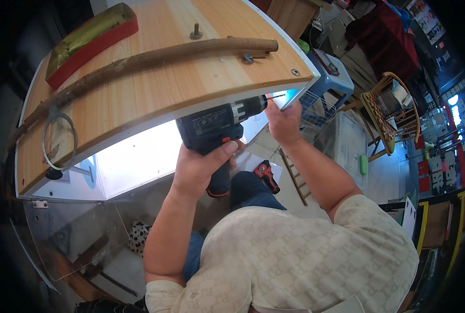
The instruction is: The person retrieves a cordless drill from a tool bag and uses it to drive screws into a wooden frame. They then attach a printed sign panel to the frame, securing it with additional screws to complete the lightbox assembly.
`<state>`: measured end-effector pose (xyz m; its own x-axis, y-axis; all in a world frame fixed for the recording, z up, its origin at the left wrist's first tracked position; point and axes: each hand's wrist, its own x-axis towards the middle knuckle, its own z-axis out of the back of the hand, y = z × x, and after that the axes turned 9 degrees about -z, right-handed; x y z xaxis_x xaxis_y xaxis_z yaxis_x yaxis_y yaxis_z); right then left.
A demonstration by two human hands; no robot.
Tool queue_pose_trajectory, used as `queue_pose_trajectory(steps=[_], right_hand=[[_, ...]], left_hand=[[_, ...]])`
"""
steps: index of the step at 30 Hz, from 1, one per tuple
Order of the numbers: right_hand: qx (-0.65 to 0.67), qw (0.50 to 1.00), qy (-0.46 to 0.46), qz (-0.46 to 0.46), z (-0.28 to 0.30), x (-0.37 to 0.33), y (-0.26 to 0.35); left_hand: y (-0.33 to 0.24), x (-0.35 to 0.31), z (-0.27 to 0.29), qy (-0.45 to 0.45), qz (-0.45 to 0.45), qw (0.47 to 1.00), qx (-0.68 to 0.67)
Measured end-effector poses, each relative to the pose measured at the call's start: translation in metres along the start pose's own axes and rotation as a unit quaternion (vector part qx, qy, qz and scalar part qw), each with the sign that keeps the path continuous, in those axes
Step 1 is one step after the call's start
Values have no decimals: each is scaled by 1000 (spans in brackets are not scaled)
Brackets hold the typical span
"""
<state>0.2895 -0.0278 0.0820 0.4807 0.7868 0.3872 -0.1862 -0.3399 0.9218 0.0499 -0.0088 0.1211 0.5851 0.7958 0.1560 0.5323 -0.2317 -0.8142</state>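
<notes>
A black cordless drill (206,125) is held along the front edge of the wood-grain cabinet (191,75), before its brightly lit opening. Its handle is grasped by the left hand (201,169), and the thin bit (277,96) is pointed toward the right. The right hand (285,122) is placed at the cabinet's front corner, near the bit; its fingers are partly hidden, so whether something is gripped cannot be told.

The cabinet top is crossed by a long wooden branch (154,58), which is laid between the red box (94,52) (its inside is gold-coloured) and the front edge. Close to the branch, an upright bolt (196,34) and a screw (249,58) are seen. Below, a red-and-black power tool (266,176) is seen beside the knee. The space beyond the right hand is occupied by a blue plastic stool (336,75) and a wire basket (316,112).
</notes>
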Motion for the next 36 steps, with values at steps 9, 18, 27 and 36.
queue_pose_trajectory(steps=[9, 18, 27, 36], right_hand=[[-18, 1000, -15, 12, -1, 3, 0], [0, 1000, 6, 13, 0, 2, 0], [-7, 1000, -3, 3, -1, 2, 2], [-31, 999, -20, 29, -4, 3, 3]], left_hand=[[1, 2, -2, 16, -5, 1000, 20], [-1, 4, 1, 19, -8, 998, 52], [4, 4, 2, 21, -8, 1000, 20], [3, 0, -3, 19, -18, 998, 48]])
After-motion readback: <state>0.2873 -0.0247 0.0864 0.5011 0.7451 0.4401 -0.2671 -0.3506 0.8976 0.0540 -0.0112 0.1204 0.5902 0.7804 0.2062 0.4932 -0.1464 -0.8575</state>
